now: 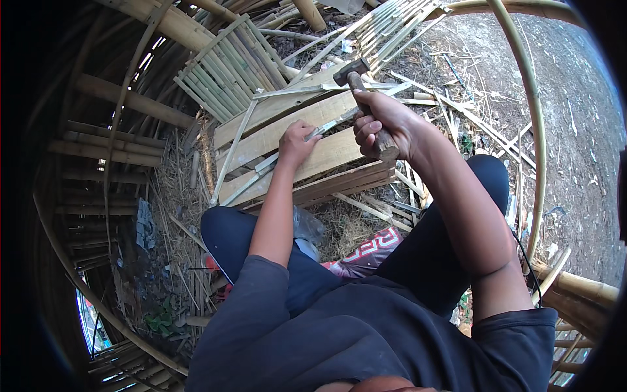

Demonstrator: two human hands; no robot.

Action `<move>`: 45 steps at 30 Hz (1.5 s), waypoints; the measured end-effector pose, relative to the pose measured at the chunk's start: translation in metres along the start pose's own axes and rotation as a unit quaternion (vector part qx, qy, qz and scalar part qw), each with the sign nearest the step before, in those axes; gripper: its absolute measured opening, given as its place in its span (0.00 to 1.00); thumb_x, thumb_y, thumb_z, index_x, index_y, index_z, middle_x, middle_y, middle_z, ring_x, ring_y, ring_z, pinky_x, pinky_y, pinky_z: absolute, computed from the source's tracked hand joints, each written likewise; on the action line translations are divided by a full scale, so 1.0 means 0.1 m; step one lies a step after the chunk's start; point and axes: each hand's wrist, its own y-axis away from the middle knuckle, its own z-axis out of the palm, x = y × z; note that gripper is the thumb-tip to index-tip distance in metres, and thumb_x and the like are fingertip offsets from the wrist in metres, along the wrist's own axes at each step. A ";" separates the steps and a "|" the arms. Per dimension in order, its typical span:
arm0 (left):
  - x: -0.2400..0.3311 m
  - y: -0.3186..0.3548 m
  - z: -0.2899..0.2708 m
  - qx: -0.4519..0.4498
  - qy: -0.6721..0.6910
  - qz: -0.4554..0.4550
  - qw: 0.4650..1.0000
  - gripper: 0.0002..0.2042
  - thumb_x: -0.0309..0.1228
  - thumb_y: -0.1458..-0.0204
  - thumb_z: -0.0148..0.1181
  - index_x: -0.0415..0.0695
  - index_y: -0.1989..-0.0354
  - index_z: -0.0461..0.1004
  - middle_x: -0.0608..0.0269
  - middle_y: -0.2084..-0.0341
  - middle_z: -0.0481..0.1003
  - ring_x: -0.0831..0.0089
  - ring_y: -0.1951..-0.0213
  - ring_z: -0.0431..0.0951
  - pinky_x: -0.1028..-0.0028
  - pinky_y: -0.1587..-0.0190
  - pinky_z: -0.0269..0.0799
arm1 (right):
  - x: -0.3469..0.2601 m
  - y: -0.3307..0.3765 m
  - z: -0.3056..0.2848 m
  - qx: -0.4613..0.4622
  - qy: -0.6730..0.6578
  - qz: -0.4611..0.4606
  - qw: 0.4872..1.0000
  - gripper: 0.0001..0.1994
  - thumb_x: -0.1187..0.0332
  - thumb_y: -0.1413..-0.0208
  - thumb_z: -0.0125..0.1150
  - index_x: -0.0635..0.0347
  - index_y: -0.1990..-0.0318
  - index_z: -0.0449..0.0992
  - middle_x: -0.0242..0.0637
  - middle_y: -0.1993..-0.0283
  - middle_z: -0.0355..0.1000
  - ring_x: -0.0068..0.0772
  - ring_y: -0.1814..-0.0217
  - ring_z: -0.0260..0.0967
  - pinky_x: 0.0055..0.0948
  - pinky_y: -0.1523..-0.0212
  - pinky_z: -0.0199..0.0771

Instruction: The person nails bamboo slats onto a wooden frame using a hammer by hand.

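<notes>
My right hand (pixel 386 125) is wrapped round the wooden handle of a hammer (pixel 352 72), which is raised with its dark metal head pointing away from me. My left hand (pixel 298 142) presses down with its fingers closed on a split bamboo strip (pixel 266 166). Whether those fingers also pinch something small, such as a nail, cannot be made out. The strip runs slantwise over a low bench of pale planks (pixel 282 130). Other thin strips, one on the left (pixel 236 151) and one across the far side (pixel 313 90), meet at a corner and form a frame with it.
A slatted bamboo panel (pixel 225 70) leans beyond the bench. More split strips (pixel 398 29) lie in a pile at the far side. Curved bamboo poles (pixel 532 98) rise on the right, and a bamboo wall (pixel 117 147) stands at left. Straw and scraps litter the ground.
</notes>
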 end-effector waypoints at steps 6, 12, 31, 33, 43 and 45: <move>0.02 0.05 -0.06 -0.002 -0.016 0.001 1.000 0.14 0.34 0.52 0.73 0.44 0.58 0.84 0.59 0.63 0.79 0.58 0.60 0.80 0.64 0.56 0.74 | -0.01 0.01 -0.04 0.007 -0.007 -0.001 1.000 0.22 0.48 0.28 0.44 0.49 0.73 0.56 0.16 0.83 0.52 0.08 0.89 0.50 0.17 0.88 0.61; -0.01 0.12 -0.07 -0.021 -0.015 -0.013 1.000 0.13 0.34 0.53 0.74 0.45 0.59 0.85 0.58 0.61 0.81 0.55 0.56 0.81 0.63 0.53 0.76 | 0.01 0.03 -0.03 0.009 -0.024 0.007 1.000 0.23 0.48 0.28 0.45 0.48 0.75 0.55 0.15 0.84 0.49 0.08 0.89 0.50 0.18 0.88 0.61; -0.29 0.02 -0.01 0.119 0.077 0.019 0.990 0.10 0.32 0.39 0.58 0.40 0.57 0.82 0.54 0.58 0.80 0.54 0.55 0.80 0.59 0.49 0.73 | 0.17 0.00 -0.09 0.070 0.063 0.003 0.996 0.22 0.49 0.28 0.45 0.48 0.73 0.54 0.17 0.83 0.50 0.08 0.88 0.48 0.14 0.90 0.56; -0.40 -0.05 0.00 0.157 0.036 0.005 0.987 0.13 0.33 0.37 0.53 0.41 0.52 0.80 0.53 0.53 0.79 0.54 0.49 0.79 0.54 0.42 0.70 | 0.22 -0.04 -0.13 0.078 0.071 0.002 0.994 0.22 0.49 0.28 0.47 0.48 0.72 0.54 0.17 0.83 0.50 0.08 0.88 0.48 0.14 0.89 0.56; -0.37 -0.10 0.28 0.052 -0.129 -0.172 0.975 0.29 0.44 0.34 0.41 0.48 0.26 0.58 0.56 0.24 0.52 0.60 0.22 0.45 0.39 0.26 0.20 | 0.55 -0.08 -0.24 0.172 0.287 0.001 0.942 0.25 0.43 0.31 0.51 0.49 0.75 0.58 0.20 0.85 0.50 0.15 0.89 0.47 0.23 0.88 0.53; -0.33 -0.10 0.23 0.048 -0.134 -0.195 0.970 0.30 0.43 0.34 0.42 0.47 0.25 0.55 0.56 0.23 0.50 0.59 0.22 0.43 0.41 0.25 0.20 | 0.60 -0.10 -0.27 0.193 0.330 -0.003 0.924 0.26 0.43 0.32 0.53 0.50 0.76 0.59 0.22 0.86 0.51 0.18 0.89 0.48 0.26 0.87 0.55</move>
